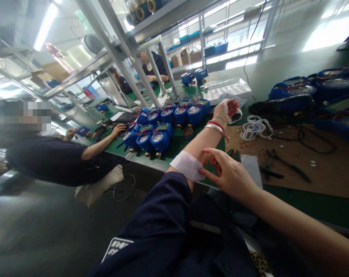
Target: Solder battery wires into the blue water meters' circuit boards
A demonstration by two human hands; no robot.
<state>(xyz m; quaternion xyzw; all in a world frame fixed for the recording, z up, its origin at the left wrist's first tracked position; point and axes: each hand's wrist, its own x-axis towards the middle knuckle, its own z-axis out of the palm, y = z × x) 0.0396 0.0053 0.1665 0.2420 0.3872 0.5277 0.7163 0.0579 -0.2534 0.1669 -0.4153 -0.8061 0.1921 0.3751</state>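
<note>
My left hand [228, 109] is stretched out over the bench with the palm turned up and the fingers loosely extended, holding nothing. A white patch [187, 165] of cloth or paper lies across my left forearm, just beyond the dark sleeve. A silver bangle [215, 127] and a red string [217, 124] circle that wrist. My right hand [228, 171] reaches over the forearm with thumb and forefinger apart. One digit touches the patch's edge while the other rests near the skin above it; the remaining fingers curl, partly hidden.
Several blue meters [160, 138] stand on the green bench left of my arm. A solder spool [249, 131], pliers [290, 165] and a brown board [304, 154] lie to the right. More blue meters [295, 90] are at far right. A co-worker [47, 157] sits at left.
</note>
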